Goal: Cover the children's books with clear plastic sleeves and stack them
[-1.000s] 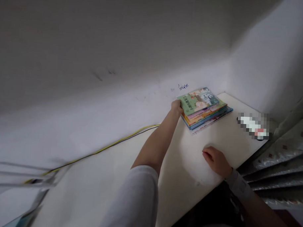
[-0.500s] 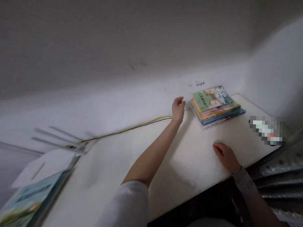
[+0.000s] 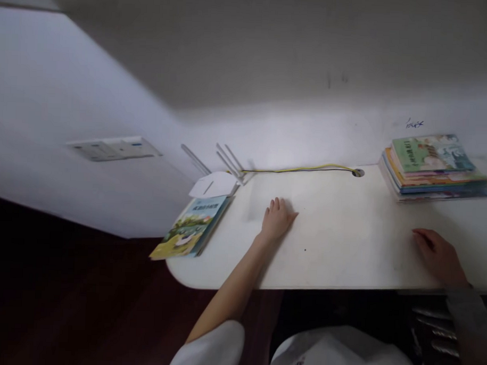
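My left hand (image 3: 277, 218) is over the middle-left of the white desk (image 3: 329, 233), empty, with its thumb held out and its fingers apart. Left of it lies a small pile of picture books (image 3: 194, 226), the top one blue and yellow, overhanging the desk's rounded front corner. My right hand (image 3: 439, 257) rests loosely curled near the front edge on the right, and nothing shows in it. Behind that hand, a stack of thin books (image 3: 432, 157) with a green cover on top stands near the wall.
Behind the left books sits a white router (image 3: 214, 184) with upright antennas. A yellow and black cable (image 3: 300, 168) runs along the wall to a round hole (image 3: 358, 173) in the desk. A wall socket panel (image 3: 115, 147) is at the left; dark floor (image 3: 115, 300) lies below.
The view has swung left. My left hand has moved from beside the book stack leftward across the desk, and its fingers have spread. My right hand keeps its loosely curled pose.
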Available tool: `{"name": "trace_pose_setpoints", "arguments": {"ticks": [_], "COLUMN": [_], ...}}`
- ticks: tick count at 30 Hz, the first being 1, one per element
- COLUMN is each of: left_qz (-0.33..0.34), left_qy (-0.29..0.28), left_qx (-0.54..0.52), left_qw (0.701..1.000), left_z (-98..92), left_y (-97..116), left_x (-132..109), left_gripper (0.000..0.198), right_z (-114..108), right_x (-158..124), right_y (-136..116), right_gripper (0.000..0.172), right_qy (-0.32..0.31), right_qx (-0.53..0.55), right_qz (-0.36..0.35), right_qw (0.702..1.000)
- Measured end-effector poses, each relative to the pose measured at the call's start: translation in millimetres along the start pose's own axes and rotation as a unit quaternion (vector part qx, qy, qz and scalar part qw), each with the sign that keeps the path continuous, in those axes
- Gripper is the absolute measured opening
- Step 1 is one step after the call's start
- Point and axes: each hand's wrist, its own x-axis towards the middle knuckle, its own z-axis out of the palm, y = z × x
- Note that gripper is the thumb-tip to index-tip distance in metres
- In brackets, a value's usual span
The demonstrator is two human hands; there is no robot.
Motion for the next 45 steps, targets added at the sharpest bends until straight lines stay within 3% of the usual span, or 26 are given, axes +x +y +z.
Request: {"name": "trace_pose_setpoints", "arguments": {"ticks": [8,14,18,21,28,35,38,42,45], "left_qz": [-0.043,-0.058,-0.064,-0.079,-0.075,-0.051,-0.065,-0.094,-0.071], "left_qy": [-0.024,-0.005,0.026,0.035,0.033,0.032,0.041,0.064,0.067], "left_qx": [-0.01,-0.022,-0.024,-0.058,-0.111,-0.158,-0.163,-0.162,-0.186], "left_qw": [0.999,0.998,0.997,0.995,0.99,0.986,0.984,0.98,0.978], "left_z": [-13.6,-15.6,-14.1,-13.0,-15.4,-22.7,-28.9,-45.1,-55.4], "left_y": [-3,-5,2,3,-12,-26,-28,-15,17], "left_x": [-3,-6,-7,-5,0,-8,-11,-18,-36], "left_gripper": [0.031,0.033,0.045,0.037,0.028,0.055,0.042,0.028,0.022], "right_z": [-4,-7,-7,-7,-7,-5,-6,-2,16], "right_x": [-1,0,0,0,2,1,2,0,-15], "right_y": [-3,-10,-11,-9,-5,-6,-3,-17,-56], "right_gripper": [0.04,0.042,0.042,0.041,0.041,0.039,0.039,0.039,0.039], "right_qy": [-0.002,-0.002,0.005,0.012,0.013,0.017,0.018,0.028,0.004], "right_qx": [-0.02,-0.023,-0.037,-0.046,-0.055,-0.05,-0.047,-0.052,-0.007], "right_qz": [0.029,0.02,0.013,0.012,0.012,0.012,0.014,-0.002,-0.019], "right_qw": [0.999,1.0,0.999,0.999,0.998,0.999,0.999,0.998,1.0]}}
